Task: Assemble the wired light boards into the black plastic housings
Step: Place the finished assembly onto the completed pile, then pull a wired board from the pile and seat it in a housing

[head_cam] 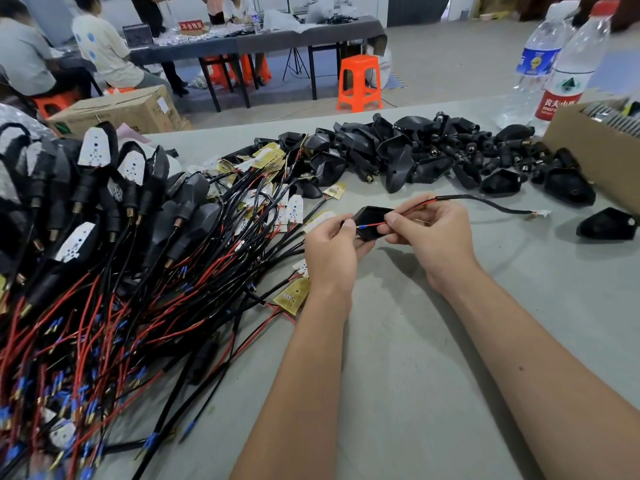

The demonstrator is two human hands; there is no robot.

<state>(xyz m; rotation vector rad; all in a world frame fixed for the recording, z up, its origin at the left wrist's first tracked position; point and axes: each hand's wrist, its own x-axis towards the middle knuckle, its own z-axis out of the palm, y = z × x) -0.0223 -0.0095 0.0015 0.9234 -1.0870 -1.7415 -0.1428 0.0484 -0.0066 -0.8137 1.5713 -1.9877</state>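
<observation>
With the left hand (pixel 330 247) gripping the black housing (pixel 370 221) and the right hand (pixel 427 233) pinching the red wire (pixel 375 224), the person should probably feed the terminals straight through, keeping the housing steady.

Both forearms (pixel 540 341) bare, no sleeves/gloves, small mole.

Readable text near me, two items. Clear plastic water bottle with red cap (pixel 568 67): red label band printed in white Chinese characters, "农夫山" legible. Small red sign with yellow characters (pixel 191 26) on the far grey table: "不合格" legible, last character unclear. All other print is illegible.
</observation>
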